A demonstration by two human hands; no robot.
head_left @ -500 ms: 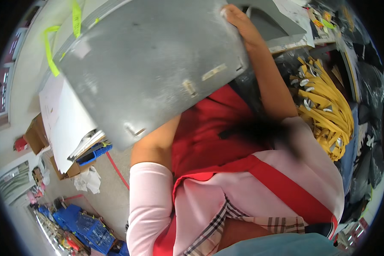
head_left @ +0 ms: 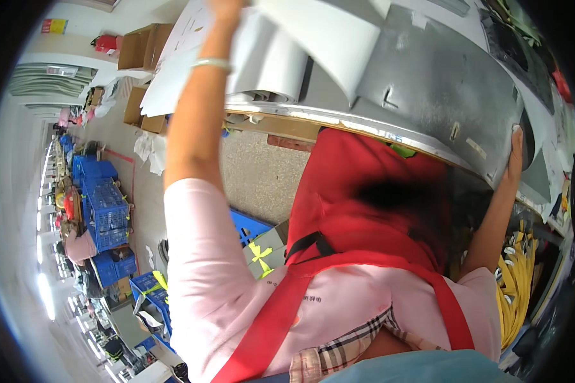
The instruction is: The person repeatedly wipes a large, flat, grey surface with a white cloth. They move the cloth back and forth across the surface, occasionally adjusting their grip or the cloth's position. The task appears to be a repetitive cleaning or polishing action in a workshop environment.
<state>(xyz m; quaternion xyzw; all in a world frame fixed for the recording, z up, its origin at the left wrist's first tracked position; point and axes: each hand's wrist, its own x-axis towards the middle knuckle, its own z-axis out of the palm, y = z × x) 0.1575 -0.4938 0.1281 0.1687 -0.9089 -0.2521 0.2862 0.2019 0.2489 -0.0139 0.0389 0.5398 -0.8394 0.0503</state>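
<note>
A grey sheet panel [head_left: 441, 89] with small slots lies tilted at the table's front edge, right of the middle. My right hand [head_left: 516, 147] grips its right edge, thumb on top and the other fingers hidden beneath. At the top edge of the view is my left hand [head_left: 227, 6], over the white paper sheets; its fingers are cut off by the frame. Just right of it, a white sheet [head_left: 329, 41] is raised, its pointed corner hanging beside the grey panel. A curled white sheet [head_left: 275, 70] lies under that one.
The table edge [head_left: 338, 119] runs across in front of my red apron. Yellow strips [head_left: 517, 281] hang in a bundle at the lower right. On the left stand cardboard boxes [head_left: 144, 48] and blue crates [head_left: 105, 210]. Another blue crate [head_left: 249, 226] is near my left side.
The grey panel has gone from raised in front of me down to the table at the right. My left arm, formerly behind the panel, now stretches over the white sheets.
</note>
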